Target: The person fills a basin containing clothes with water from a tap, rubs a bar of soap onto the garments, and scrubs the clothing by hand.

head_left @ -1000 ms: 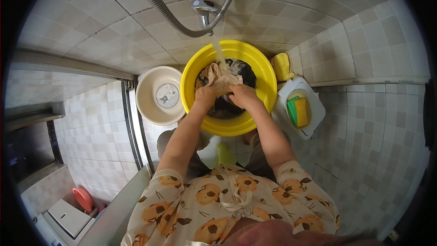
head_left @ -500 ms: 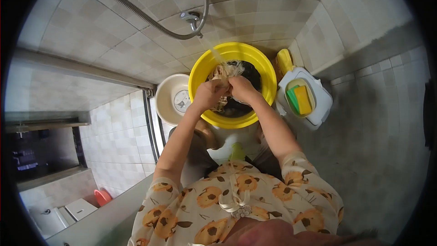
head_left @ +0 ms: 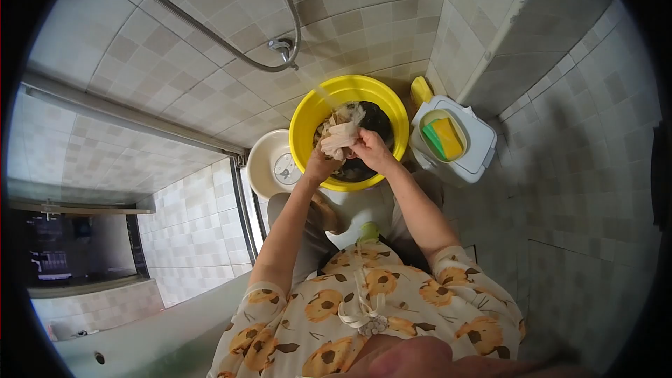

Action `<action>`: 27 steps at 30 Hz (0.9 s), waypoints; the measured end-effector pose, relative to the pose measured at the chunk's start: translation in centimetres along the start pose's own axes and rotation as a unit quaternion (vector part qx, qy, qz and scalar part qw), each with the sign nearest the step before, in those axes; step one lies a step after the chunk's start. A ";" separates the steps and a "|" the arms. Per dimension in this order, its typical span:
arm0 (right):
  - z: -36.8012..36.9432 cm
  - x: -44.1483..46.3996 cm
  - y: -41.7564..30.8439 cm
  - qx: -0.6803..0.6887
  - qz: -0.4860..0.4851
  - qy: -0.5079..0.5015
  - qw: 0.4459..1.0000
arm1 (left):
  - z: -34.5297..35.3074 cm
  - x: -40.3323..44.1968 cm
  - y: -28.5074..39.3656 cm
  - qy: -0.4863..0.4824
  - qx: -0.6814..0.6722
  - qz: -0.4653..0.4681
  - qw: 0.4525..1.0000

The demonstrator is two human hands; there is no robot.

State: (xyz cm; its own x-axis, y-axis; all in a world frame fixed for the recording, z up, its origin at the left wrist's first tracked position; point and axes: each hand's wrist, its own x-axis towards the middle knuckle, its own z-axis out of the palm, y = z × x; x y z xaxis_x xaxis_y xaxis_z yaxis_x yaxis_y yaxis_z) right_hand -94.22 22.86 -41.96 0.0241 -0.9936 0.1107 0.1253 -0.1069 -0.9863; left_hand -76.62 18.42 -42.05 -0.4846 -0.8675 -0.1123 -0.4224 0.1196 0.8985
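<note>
A wet, pale piece of cloth [head_left: 341, 138] is bunched between my two hands, over a round yellow basin [head_left: 301, 123]. My left hand [head_left: 322, 164] is closed on its lower left side. With thumb and fingers pressed together, my right hand [head_left: 372, 149] grips its right edge. Beneath them, dark cloth [head_left: 378, 123] lies in the basin, along with more light cloth that is partly hidden. Water runs from a small wall tap [head_left: 283, 46] down into the basin, meeting the cloth near its upper end.
A cream basin [head_left: 260, 161] with a printed bottom stands left of the yellow one. To the right, a white lidded bin [head_left: 478, 141] carries a tub with a green block and a yellow block [head_left: 446, 138]. A yellow object [head_left: 421, 90] leans by the wall. A shower hose [head_left: 203, 32] loops above.
My hands have drawn apart a little, and the pale cloth now shows bunched up between them. The camera view has shifted, bringing more of the upper wall fixture into sight.
</note>
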 end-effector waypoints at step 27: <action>0.5 -1.7 -1.8 -0.304 0.036 0.017 0.952 | -4.2 0.5 5.9 0.093 -0.008 0.035 0.995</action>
State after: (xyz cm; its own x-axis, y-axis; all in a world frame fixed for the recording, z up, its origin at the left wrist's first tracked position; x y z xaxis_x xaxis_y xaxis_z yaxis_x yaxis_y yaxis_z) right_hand -94.01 24.72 -40.35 -0.0219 -0.9987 0.0468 -0.4729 -0.0309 -0.8806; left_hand -76.10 16.70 -35.02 -0.3620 -0.9317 0.0288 -0.3807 0.1760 0.9078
